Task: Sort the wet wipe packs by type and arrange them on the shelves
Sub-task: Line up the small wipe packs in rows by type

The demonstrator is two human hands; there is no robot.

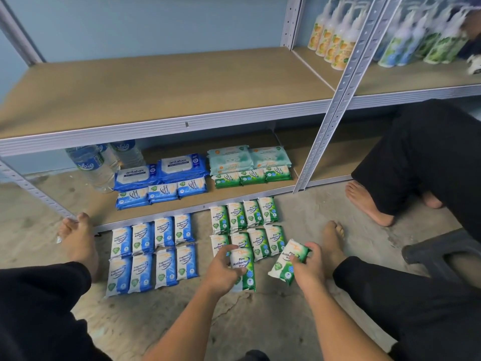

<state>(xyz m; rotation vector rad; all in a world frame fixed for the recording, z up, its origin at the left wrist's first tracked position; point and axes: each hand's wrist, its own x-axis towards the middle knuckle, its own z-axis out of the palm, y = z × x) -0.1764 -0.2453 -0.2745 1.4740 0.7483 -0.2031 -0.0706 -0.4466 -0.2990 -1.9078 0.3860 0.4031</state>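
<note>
Concrete floor (260,321) in front of a metal shelving unit is used as the sorting surface. One green pine pack (246,269) is gripped by the left hand (223,269), with the fingers (229,250) curled round its upper end. A second green pack (286,261), tilted, is held by the right hand (308,267), thumb and fingers clamped on its right edge. Both are held just in front of the green floor rows (250,220), laid two by four and partly hidden at the near left. Beside these, to the left, the blue floor rows (156,254) are laid out likewise.

On the bottom shelf (86,204), three blue shelf packs (162,192) are lined up before two antabax stacks (179,165), and three green shelf packs (252,177) before pale teal packs (231,160). Water bottles (96,168) are stood at the shelf's left. Spray bottles (335,35) are ranged on the upper right shelf. A second person's bare foot (369,204) is noted at right.
</note>
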